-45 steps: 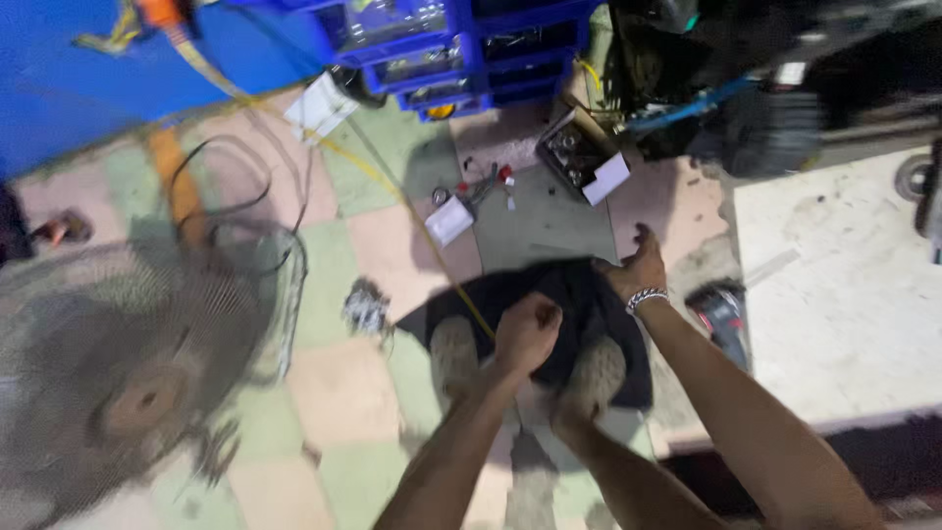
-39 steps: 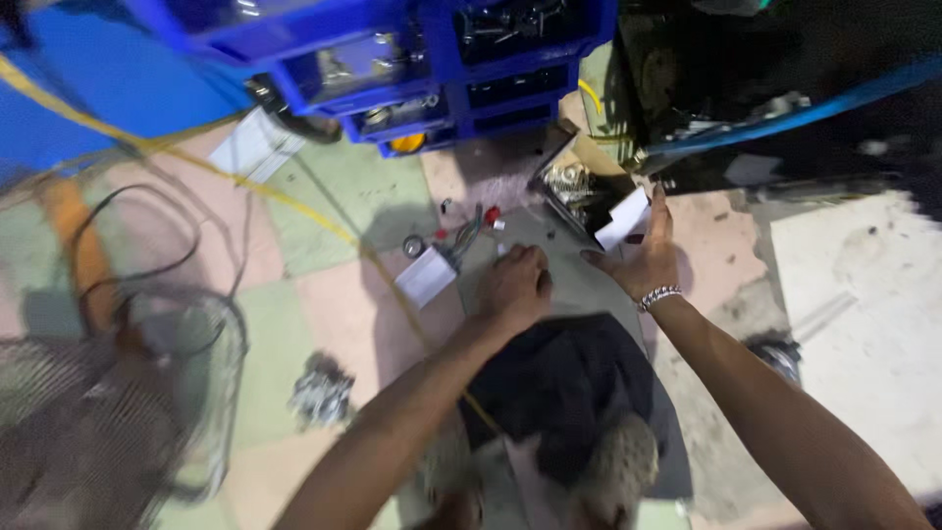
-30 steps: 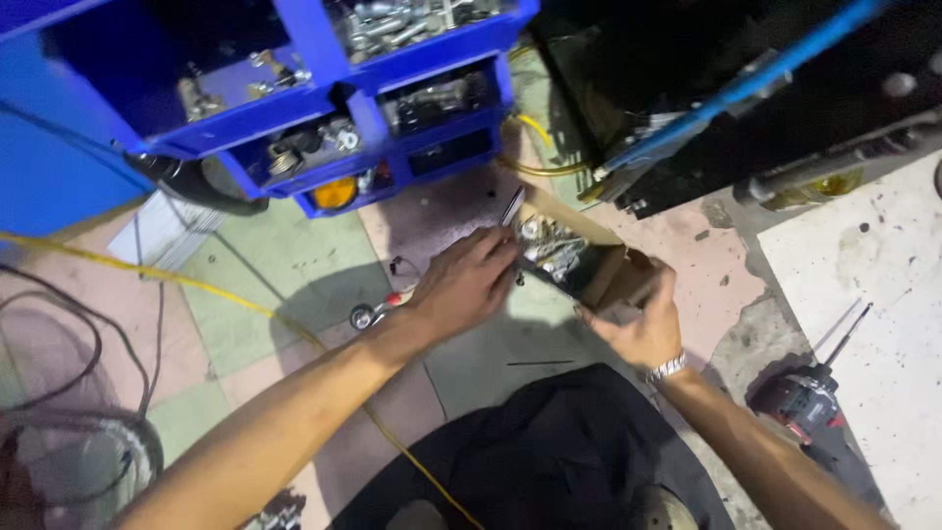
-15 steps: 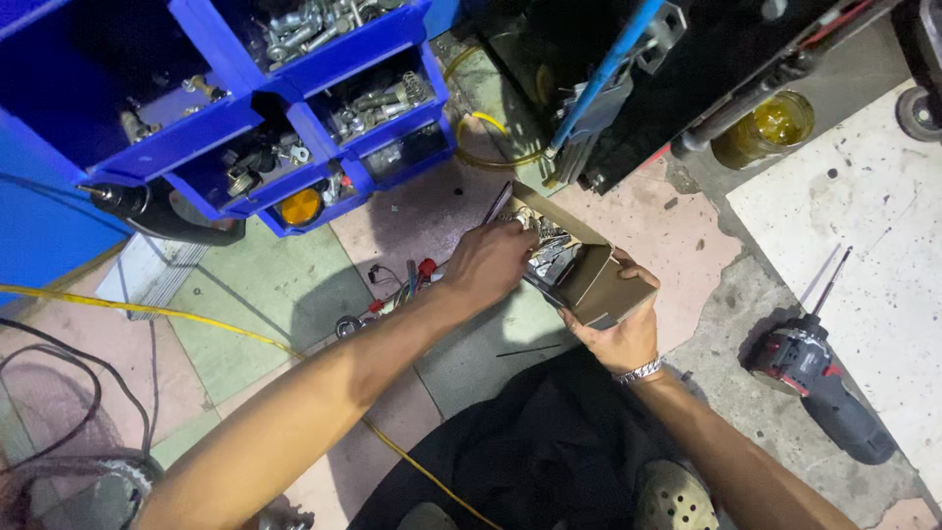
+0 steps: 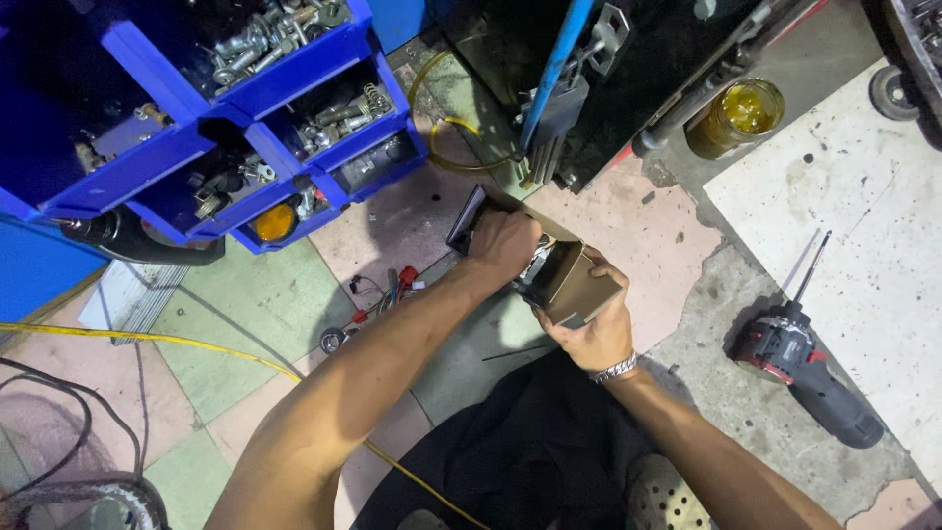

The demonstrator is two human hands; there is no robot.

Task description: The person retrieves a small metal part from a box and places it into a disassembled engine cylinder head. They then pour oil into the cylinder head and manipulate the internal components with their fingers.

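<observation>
Right hand (image 5: pixel 597 332) grips the open box (image 5: pixel 574 283) from below, fingers wrapped on it; left hand (image 5: pixel 502 245) reaches inside, fingers curled, contents hidden; box just below the blue bins (image 5: pixel 294 118), drill (image 5: pixel 810 368) well right; rummaging step.

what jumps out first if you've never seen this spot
Two bare arms meet at mid-frame over a small brown cardboard box: the right hand grips it from below while the left hand reaches into it. Blue parts bins full of bolts fill the upper left, and a red and black cordless drill lies on the floor at right.
</observation>
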